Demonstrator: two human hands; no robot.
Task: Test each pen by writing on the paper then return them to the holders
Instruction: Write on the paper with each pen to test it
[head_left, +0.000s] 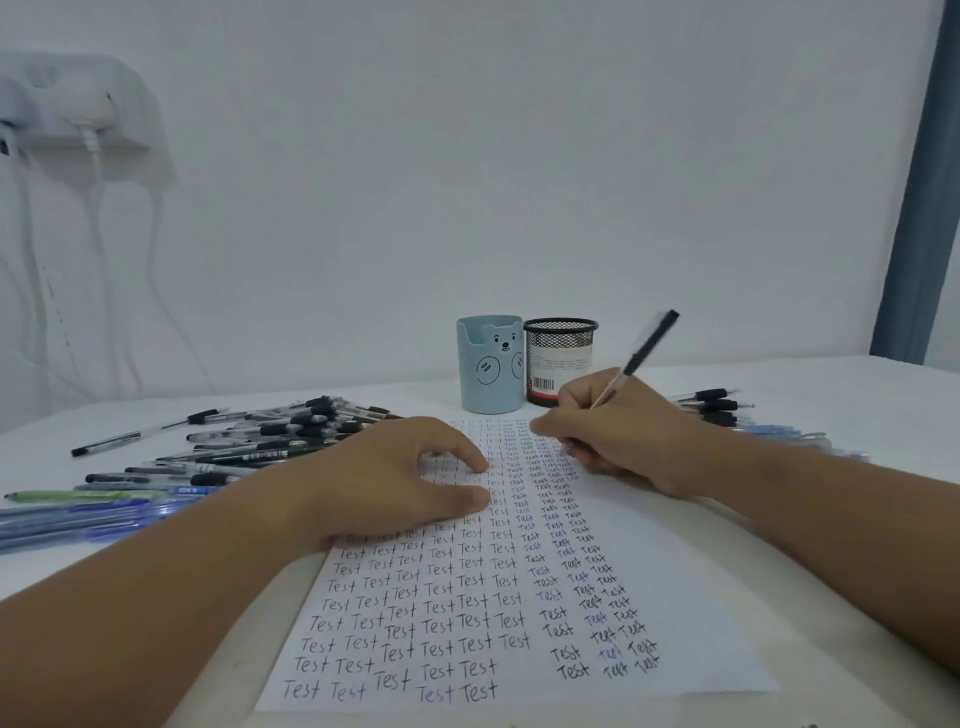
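Note:
A white sheet of paper (467, 639) lies in front of me, covered with columns of the word "Test". My right hand (618, 431) grips a black-capped pen (641, 353) with its tip down on the paper's far right part. My left hand (395, 478) rests on the upper left of the sheet, fingers spread and lightly bent, holding nothing. Behind the paper stand two holders, a light blue bear cup (488, 366) and a black mesh cup (558, 358), side by side.
A large heap of black pens (270, 441) lies left of the paper, with blue and green pens (88, 512) nearer the front left. More black and blue pens (727, 410) lie right of my hand. A white wall with a socket and cables (88, 135) is behind.

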